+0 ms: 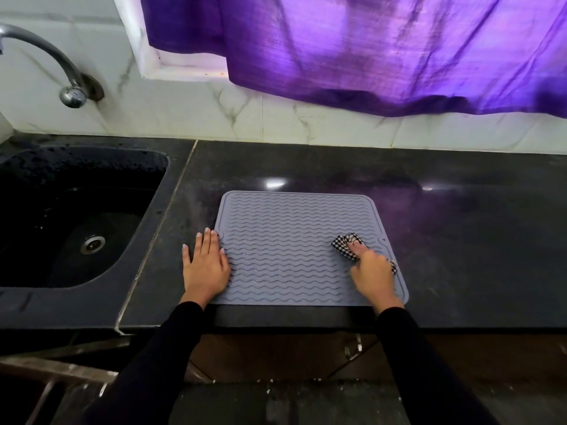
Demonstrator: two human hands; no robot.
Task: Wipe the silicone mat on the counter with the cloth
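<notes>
A grey silicone mat [291, 234] with wavy ridges lies flat on the black counter [460, 240], close to its front edge. My left hand [205, 265] rests flat with fingers together on the mat's left edge, partly on the counter. My right hand [372, 274] presses a bunched black-and-white checked cloth [346, 245] onto the right part of the mat. The cloth sticks out ahead of my fingers, and a small piece shows behind the hand.
A black sink [76, 222] with a metal drain sits to the left, and a curved steel tap [46, 56] is fixed to the marble-tiled wall above it. A purple curtain [368, 50] hangs over the back wall. Cabinet doors are below the counter.
</notes>
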